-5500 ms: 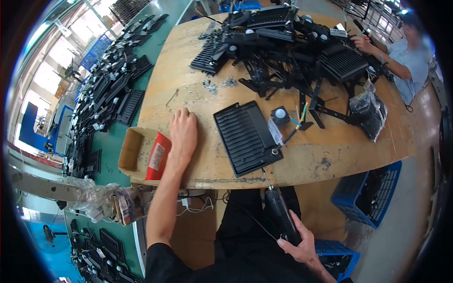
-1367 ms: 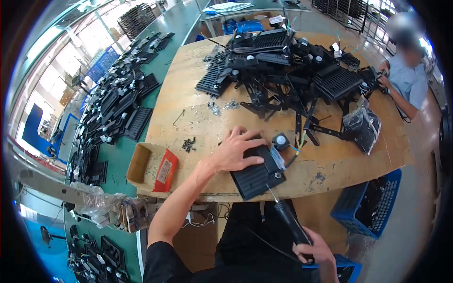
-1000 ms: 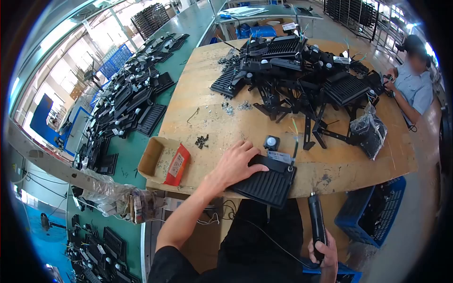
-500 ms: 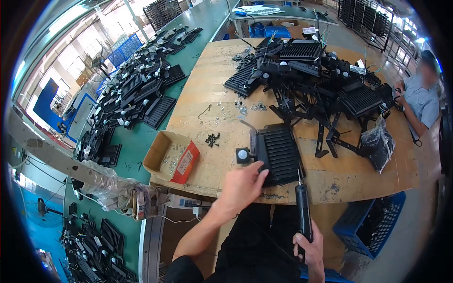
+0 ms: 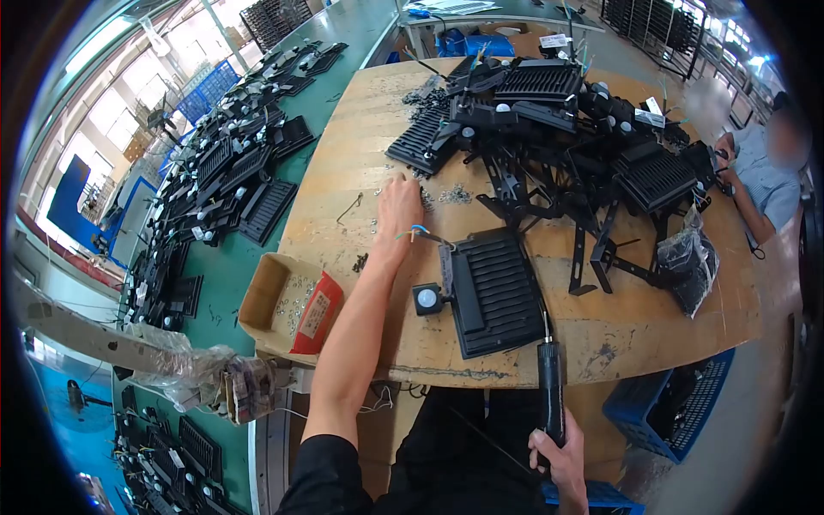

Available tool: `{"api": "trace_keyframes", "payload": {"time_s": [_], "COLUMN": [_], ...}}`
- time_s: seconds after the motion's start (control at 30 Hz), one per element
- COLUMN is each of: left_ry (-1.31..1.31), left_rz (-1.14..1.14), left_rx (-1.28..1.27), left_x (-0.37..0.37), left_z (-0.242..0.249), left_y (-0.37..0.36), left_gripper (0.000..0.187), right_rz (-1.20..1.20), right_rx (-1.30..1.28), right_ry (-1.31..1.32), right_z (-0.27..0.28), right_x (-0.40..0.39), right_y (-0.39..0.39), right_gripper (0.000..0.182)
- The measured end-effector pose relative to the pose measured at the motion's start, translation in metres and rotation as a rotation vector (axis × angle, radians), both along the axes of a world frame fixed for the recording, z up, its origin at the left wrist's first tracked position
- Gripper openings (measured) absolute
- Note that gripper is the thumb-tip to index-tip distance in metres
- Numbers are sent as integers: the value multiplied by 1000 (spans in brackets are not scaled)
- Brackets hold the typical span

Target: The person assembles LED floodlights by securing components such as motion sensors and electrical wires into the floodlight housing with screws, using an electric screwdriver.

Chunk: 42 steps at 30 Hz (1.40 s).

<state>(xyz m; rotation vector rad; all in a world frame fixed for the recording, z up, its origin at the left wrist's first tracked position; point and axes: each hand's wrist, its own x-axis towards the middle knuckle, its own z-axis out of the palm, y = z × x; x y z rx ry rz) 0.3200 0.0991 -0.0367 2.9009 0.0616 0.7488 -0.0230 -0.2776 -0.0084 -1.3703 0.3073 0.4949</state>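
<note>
My right hand [image 5: 560,455] is wrapped round a black electric screwdriver [image 5: 550,386], its bit pointing up beside the lower right corner of a black finned floodlight [image 5: 499,292]. The floodlight lies on the wooden table with a small white-domed sensor [image 5: 427,299] at its left side and coloured wires at its top. Farther up the table, my left hand [image 5: 400,206] reaches down among loose small hardware, palm down. Its fingers are bent and close together; whatever is at their tips is hidden. Small metal parts [image 5: 455,195] lie just right of it.
An open cardboard box [image 5: 268,300] of small metal parts stands at the left. Black floodlights and brackets [image 5: 532,120] are heaped at the back; more lie on the green bench [image 5: 330,112]. A plastic bag [image 5: 689,262] lies right. Another person [image 5: 764,180] sits beyond.
My left hand has left the floodlight and moved forward to the loose hardware. The right hand still holds the screwdriver near the floodlight's corner. The view has shifted slightly.
</note>
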Motion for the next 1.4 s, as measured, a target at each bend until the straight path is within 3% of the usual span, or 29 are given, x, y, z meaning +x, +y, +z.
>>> {"api": "trace_keyframes", "payload": {"time_s": [0.07,0.33,0.57,0.7,0.73,0.8,0.83,0.9,0.97,1.03,1.1,1.13,1.2,1.23,1.3,1.33,1.4], "left_ry": [15,140,5,-216,-261,-209,-237,-94,25,157,272,258,244,274,296,340,426], "left_rz": [-30,-144,-103,-123,-97,-243,-202,-158,-215,-278,-360,-337,-314,-325,-318,-301,-353], "left_rx": [1,-1,17,-427,-478,-882,-1039,-1040,-1236,-1502,-1757,-1775,-1794,-1822,-1845,-1935,-2073], "left_x": [-3,8,-2,-26,-53,-106,-138,-205,-247,-273,-283,-285,-286,-289,-293,-295,-307], "left_z": [3,13,12,21,44,63,70,100,86,67,56,53,51,52,52,48,38], "left_y": [2,25,33,39,30,27,11,-28,-58,-83,-94,-93,-91,-89,-86,-89,-87], "left_gripper": [14,13,12,18,23,39,40,32,19,7,17,17,18,15,13,17,26], "right_rz": [-13,23,14,-12,36,113,158,241,282,470,91,96,500,501,186,202,477], "right_rx": [47,69,88,30,2,-75,-117,-123,-132,-16,-84,-87,123,125,-160,-142,-110], "right_ry": [38,6,-22,-53,-80,-132,-143,-241,-529,-211,-889,-893,-191,-187,-946,-942,-567], "right_z": [2,1,2,0,2,0,-1,13,10,37,4,15,44,35,8,10,20], "right_x": [0,2,-4,-15,-20,-31,-38,-39,-38,-34,-39,-38,-36,-38,-42,-43,-48], "right_y": [0,-4,-5,-6,-6,-12,-14,-9,0,4,36,28,6,11,25,22,6], "right_gripper": [52,64,69,67,67,71,73,85,87,87,40,40,84,84,58,58,91]}}
